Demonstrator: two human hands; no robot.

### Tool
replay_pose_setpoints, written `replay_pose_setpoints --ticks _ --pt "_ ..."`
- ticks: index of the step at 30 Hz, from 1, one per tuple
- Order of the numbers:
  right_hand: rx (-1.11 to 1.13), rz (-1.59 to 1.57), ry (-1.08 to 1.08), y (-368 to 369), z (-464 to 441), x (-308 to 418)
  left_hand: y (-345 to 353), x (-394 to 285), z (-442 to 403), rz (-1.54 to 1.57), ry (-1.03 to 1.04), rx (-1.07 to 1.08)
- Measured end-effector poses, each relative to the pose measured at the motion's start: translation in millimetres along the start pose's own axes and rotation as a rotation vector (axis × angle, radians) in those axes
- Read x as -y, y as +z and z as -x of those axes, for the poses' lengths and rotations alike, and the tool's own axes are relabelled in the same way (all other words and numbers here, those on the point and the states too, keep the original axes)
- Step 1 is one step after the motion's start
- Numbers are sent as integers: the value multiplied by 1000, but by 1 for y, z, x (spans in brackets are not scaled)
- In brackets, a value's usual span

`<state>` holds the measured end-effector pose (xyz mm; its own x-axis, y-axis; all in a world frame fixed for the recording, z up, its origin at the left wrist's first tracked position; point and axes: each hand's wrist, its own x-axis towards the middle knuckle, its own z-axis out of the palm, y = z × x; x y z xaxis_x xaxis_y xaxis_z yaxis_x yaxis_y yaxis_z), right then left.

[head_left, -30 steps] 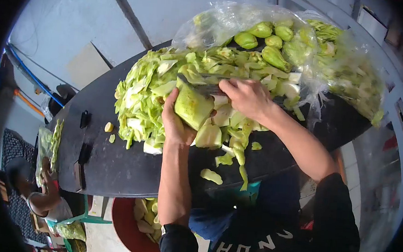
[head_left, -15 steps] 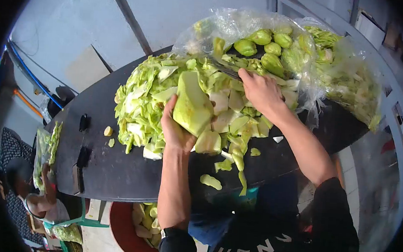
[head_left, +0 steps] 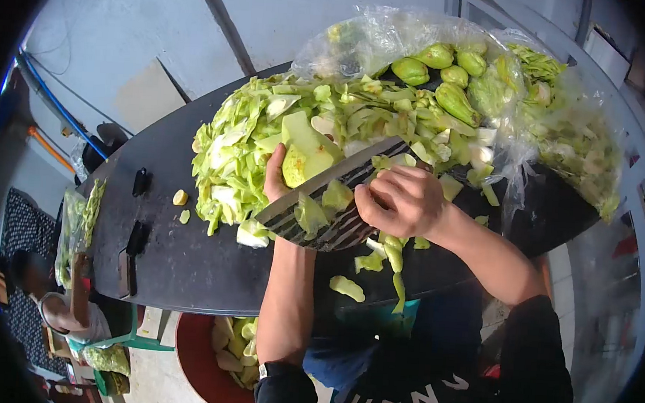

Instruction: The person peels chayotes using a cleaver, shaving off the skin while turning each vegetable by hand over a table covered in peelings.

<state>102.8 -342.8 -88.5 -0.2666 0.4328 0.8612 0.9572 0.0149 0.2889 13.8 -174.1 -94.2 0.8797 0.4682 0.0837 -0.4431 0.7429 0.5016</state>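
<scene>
My left hand [head_left: 278, 180] is wrapped round a large, partly peeled green chayote [head_left: 305, 152], its palm hidden behind the blade. In my right hand [head_left: 404, 200] is a wide knife [head_left: 337, 202], held with its broad side facing up and slanting across in front of the chayote. Bits of green peel stick to the blade. A heap of pale green peelings [head_left: 238, 137] lies behind and left of my hands. Strips of peel [head_left: 396, 269] hang near the table's front edge.
Whole chayotes [head_left: 454, 102] sit at the back beside clear plastic bags [head_left: 570, 135] of peelings. Black objects [head_left: 138, 238] lie on the dark table [head_left: 163, 266] at left. Below stands a red tub [head_left: 198, 364] with cut pieces. Another person [head_left: 75, 316] sits at far left.
The knife has swung from behind the chayote to in front of it, its broad side now turned up. My left hand still holds the chayote. The view has shifted slightly.
</scene>
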Motion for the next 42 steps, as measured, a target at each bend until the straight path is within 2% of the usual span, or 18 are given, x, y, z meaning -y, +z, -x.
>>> replay_pose_setpoints --ticks 2,4,5,10,13,14,16,17,20,22,26,27,28,31,34,36,38,42 --pt "40 54 70 2 4 -8 10 -6 12 45 -185 -19" --pt "210 67 305 10 15 -33 21 -1 12 -47 -21 -104" --pt "208 78 341 8 21 -39 13 -3 10 -23 -40 -11" --pt "114 -41 213 -9 8 -15 11 -1 7 17 -56 -4" --pt "46 -77 96 -10 -2 -2 -2 -4 2 -11 -91 90" --pt "41 -77 100 -5 1 -5 -2 -3 1 -18 -92 90" --pt "171 0 275 7 12 -22 13 2 4 -14 -4 -67" --pt "233 12 393 15 23 -36 11 1 7 -62 -27 9" --pt "206 -1 394 8 30 -39 15 2 10 -65 -24 68" --pt "166 -16 355 0 19 -25 16 3 8 -14 -29 33" --pt "22 -73 92 -5 2 -5 5 -1 10 57 -156 47" --pt "4 -100 78 -4 3 -4 2 -2 4 69 -147 118" --pt "-12 -124 64 -4 5 -3 0 -3 1 -12 -89 78" --pt "68 -60 119 -1 11 -11 10 1 6 -5 -53 21" --pt "180 107 321 11 19 -24 17 3 7 28 -8 -35" --pt "158 80 332 9 19 -27 22 3 14 -88 -34 -23" --pt "146 42 349 4 19 -26 17 4 11 -67 -58 19" --pt "134 -69 217 -3 16 -17 10 2 8 1 -129 22"
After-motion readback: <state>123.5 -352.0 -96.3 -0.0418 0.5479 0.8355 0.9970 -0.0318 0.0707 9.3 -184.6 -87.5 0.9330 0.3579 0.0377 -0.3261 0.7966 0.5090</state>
